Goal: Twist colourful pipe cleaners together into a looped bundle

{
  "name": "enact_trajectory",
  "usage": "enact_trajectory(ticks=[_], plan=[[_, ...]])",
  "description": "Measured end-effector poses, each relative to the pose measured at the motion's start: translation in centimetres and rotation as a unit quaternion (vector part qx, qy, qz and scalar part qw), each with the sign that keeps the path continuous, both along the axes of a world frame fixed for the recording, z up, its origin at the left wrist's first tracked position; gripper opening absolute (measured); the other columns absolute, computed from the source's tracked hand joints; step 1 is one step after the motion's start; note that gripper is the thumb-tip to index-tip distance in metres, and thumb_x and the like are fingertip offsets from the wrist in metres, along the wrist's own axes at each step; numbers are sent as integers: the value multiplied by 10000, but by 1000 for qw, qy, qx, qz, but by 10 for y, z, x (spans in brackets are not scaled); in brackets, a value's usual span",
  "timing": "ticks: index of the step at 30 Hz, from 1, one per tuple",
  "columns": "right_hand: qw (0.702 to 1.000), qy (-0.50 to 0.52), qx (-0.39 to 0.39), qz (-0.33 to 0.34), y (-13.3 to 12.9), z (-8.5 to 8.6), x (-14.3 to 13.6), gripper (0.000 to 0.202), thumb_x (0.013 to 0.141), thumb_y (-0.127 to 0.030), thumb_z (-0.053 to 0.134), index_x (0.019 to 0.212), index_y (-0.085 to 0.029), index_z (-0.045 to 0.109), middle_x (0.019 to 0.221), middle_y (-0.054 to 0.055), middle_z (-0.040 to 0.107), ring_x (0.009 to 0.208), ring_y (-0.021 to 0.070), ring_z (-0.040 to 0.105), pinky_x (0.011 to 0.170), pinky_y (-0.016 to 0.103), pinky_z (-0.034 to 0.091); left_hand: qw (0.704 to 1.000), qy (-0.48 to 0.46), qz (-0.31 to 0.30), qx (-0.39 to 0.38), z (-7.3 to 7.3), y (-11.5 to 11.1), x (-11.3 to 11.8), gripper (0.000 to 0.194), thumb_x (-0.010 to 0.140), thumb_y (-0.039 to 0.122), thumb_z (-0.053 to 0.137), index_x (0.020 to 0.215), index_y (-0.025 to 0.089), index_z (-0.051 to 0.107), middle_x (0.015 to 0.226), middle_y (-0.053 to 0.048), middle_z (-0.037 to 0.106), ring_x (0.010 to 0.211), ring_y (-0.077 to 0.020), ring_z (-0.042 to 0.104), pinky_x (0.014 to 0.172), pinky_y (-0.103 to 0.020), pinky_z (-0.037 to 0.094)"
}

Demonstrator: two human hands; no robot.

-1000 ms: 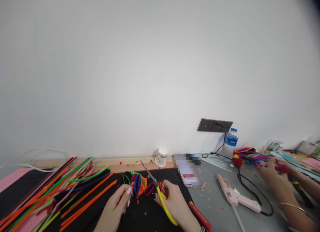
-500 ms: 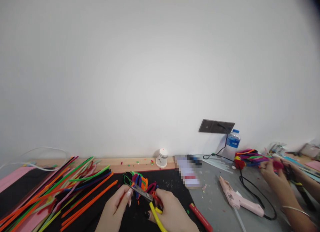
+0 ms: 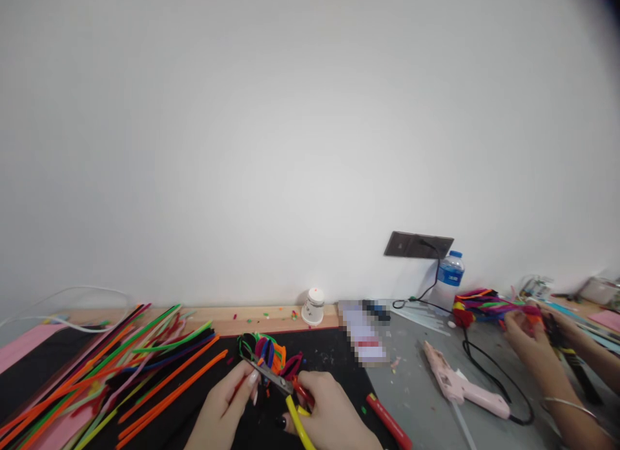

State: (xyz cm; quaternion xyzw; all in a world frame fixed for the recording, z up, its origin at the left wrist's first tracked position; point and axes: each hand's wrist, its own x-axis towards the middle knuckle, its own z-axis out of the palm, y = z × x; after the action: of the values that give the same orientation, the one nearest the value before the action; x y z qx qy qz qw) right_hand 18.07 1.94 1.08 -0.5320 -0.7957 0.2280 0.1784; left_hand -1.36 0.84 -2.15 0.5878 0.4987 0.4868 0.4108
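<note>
Low in the head view, my left hand is closed in a pinch; a bit of red pipe cleaner shows between its fingers, mostly hidden. My right hand grips long-nose pliers with yellow and red handles. Their metal jaws point left and reach the fingertips of my left hand. Whether the jaws touch the pipe cleaner, I cannot tell. Just behind the pliers lies a small bundle of bent pipe cleaners in green, purple, blue and orange, partly covered by the tool.
Many loose pipe cleaners spread over the left side. A white paper cup stands upside down by the wall. Rightward are a red stick-like tool, a pink glue gun with its cable, a bottle and a co-worker's hands.
My hands and the pliers keep nearly the same place; the handles have shifted slightly left. The co-worker's hands have turned the coloured piece they hold.
</note>
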Motion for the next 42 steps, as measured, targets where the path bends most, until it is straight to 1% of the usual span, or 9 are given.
enact_trajectory(ticks=[6,13,17,21,24,27,32,36,42], plan=[[999,-5,38,8,1,-8,-1,73,607,-151,517,566,-168,460,510,-64,392,489,73,295,430,189,184,999,-23,-28,-13,2,2,0,352,836,443,401,593,192,450,555,59,376,515,-112,338,493,-207,275],[999,3,36,24,3,-12,2,117,612,-152,472,529,-169,392,486,-67,323,481,72,272,411,189,171,990,-112,-72,-46,0,7,0,380,782,505,477,599,173,497,525,55,438,459,-85,340,449,-191,275],[999,21,15,34,3,-10,4,134,598,-153,470,531,-174,355,493,-73,310,483,67,259,404,179,166,971,-187,-101,-106,0,8,0,400,698,545,571,587,166,504,463,66,445,389,-55,295,395,-179,212],[998,34,-2,55,3,-5,4,140,581,-143,475,532,-172,348,505,-77,302,489,63,250,402,177,160,946,-255,-113,-164,14,3,0,379,632,511,659,589,163,516,413,82,416,370,-41,244,391,-179,175],[997,37,-6,67,1,-3,4,154,589,-142,485,532,-169,344,508,-79,300,495,60,250,407,176,163,927,-296,-144,-178,21,0,0,340,651,461,670,589,161,524,375,94,379,364,-36,204,398,-184,151],[998,29,-5,58,1,-1,3,172,610,-168,523,542,-168,365,508,-83,330,493,58,261,413,175,174,915,-327,-149,-183,21,-1,-1,315,684,428,656,581,170,508,380,101,367,362,-33,173,404,-186,153],[999,3,8,39,-1,12,-2,225,587,-301,662,639,-177,481,596,-63,482,507,69,328,442,183,229,938,-292,-103,-159,10,7,-3,345,655,456,669,571,163,507,390,91,401,354,-31,222,386,-175,158],[999,1,21,38,-7,24,-4,176,634,-322,647,698,-204,532,656,-14,557,532,97,435,466,203,283,965,-222,-73,-122,6,11,-5,389,650,507,642,545,158,507,428,65,457,371,-45,296,383,-171,196],[989,100,104,-30,-12,17,4,102,703,-314,593,629,-246,574,589,5,585,500,101,523,464,224,316,993,-99,-54,-45,13,5,-5,390,747,503,528,559,161,536,489,47,485,423,-77,359,439,-188,280]])
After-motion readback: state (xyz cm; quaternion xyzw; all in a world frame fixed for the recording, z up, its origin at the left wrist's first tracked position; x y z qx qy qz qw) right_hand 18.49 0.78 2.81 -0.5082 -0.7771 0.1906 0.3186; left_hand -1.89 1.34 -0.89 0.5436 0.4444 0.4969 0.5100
